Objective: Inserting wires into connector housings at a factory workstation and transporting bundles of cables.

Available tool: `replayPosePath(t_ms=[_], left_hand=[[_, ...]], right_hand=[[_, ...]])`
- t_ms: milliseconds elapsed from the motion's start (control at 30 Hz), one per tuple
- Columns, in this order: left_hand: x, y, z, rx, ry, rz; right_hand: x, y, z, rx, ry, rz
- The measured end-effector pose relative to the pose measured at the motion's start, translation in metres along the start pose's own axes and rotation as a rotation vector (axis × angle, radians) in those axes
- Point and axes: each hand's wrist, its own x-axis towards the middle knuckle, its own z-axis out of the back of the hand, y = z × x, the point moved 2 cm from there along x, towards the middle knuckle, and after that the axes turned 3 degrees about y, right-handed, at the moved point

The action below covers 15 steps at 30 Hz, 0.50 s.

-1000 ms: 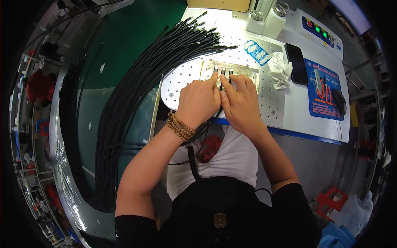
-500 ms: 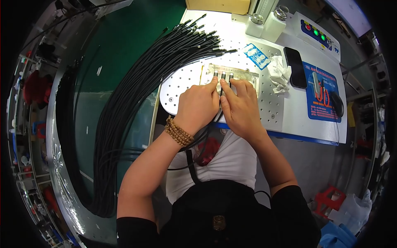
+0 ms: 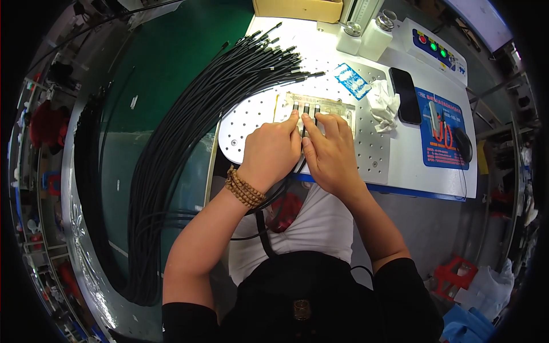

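Note:
A pale clear fixture block (image 3: pixel 281 114) lies on the perforated metal plate (image 3: pixel 247 123). Three black cable ends (image 3: pixel 306 108) sit side by side in it, metal tips pointing away from me. My left hand (image 3: pixel 271 150) is curled, its fingertip pressed on the leftmost cable just below the tip. Against it, my right hand (image 3: pixel 333 153) has its fingers bent over the middle and right cables, with the thumb lower along them. Below the hands the cables hang over the table's front edge towards my lap. Part of the fixture is hidden under my fingers.
A thick bundle of black cables (image 3: pixel 171 134) drapes across the left. To the right are a blue-and-white card (image 3: pixel 353 81), crumpled tissue (image 3: pixel 382 106), a phone (image 3: pixel 405 95), and a blue mat (image 3: pixel 446 153) with tools. Behind stand pump bottles (image 3: pixel 377 38) and a button box (image 3: pixel 439 51).
The whole view has shifted slightly, with the fixture sitting a little lower in the picture. Both hands keep nearly the same hold on the cables.

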Motion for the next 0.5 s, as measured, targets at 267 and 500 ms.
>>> replayPosePath(t_ms=[267, 500], left_hand=[[0.000, -0.002, 0.010, 0.002, 0.197, 0.036], [-0.007, -0.016, 0.013, 0.194, 0.304, -0.131]], right_hand=[[0.000, -0.001, -0.001, 0.007, -0.014, 0.001], [0.002, 0.000, 0.004, 0.034, 0.008, 0.012]])
